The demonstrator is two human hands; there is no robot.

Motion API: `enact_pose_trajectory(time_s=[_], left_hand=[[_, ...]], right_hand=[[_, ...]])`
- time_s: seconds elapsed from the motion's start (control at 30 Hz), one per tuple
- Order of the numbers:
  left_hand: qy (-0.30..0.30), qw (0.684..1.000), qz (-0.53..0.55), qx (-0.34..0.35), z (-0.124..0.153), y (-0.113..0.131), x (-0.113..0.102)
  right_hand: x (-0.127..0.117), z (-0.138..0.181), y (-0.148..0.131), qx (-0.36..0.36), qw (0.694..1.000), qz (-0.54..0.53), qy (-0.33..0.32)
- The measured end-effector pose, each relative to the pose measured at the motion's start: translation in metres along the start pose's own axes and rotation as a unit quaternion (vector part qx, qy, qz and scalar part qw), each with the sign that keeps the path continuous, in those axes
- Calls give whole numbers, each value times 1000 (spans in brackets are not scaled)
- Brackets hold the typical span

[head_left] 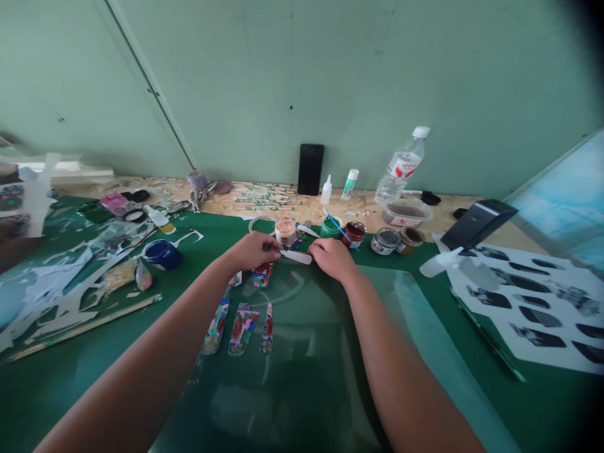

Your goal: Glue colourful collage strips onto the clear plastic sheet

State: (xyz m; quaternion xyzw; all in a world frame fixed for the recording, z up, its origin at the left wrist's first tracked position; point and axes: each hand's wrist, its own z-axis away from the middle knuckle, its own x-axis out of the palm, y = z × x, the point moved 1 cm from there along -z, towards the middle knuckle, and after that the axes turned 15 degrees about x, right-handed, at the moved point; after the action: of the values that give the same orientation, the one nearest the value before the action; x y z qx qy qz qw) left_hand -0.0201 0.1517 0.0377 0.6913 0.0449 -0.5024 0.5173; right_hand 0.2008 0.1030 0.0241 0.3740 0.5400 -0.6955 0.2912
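Note:
In front of the paint jars, a narrow white piece (296, 257) with a tapered left end spans the gap between my hands; I cannot make out its kind. My left hand (257, 250) pinches its left end. Curled fingers of my right hand (331, 258) close at its right end, the fingertips partly hidden. Below my left hand, several colourful patterned cut-outs, one of them a trapezoid (243, 328), lie on a clear plastic sheet (302, 377). Just behind the hands stand a peach paint jar (285, 231) and a green paint jar (331, 226) with a blue brush (336, 220) across it.
Dark red (353, 234) and grey paint jars (384, 241) stand to the right. A water bottle (401, 165) and phone (310, 170) are near the wall. Printed paper (533, 308) and a black box (479, 224) lie right; blue paint (163, 254) and scraps, left. Another person's hand (14, 242) shows far left.

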Motion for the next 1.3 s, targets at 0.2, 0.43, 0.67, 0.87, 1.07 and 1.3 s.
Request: enact_pose_trajectory(time_s=[0.2,0.43,0.67,0.87,1.07,1.3], left_hand=[[43,999,10,-12,1,-3,2],[61,998,-7,-18,2,-4,5],[52,995,-87,-20,2,3,5],[51,986,-158,-29,1,10,11],[32,978,-205,-5,0,10,18],[-2,974,-226,17,-5,6,25]], right_hand=[[1,-1,2,1,999,-35,-12],[1,-3,4,-1,997,-72,-18],[2,-4,5,-3,995,-96,-21],[4,-6,8,-3,993,-114,-23],[5,-7,9,-6,991,-133,-32],[-3,-6,13,-24,982,-165,-86]])
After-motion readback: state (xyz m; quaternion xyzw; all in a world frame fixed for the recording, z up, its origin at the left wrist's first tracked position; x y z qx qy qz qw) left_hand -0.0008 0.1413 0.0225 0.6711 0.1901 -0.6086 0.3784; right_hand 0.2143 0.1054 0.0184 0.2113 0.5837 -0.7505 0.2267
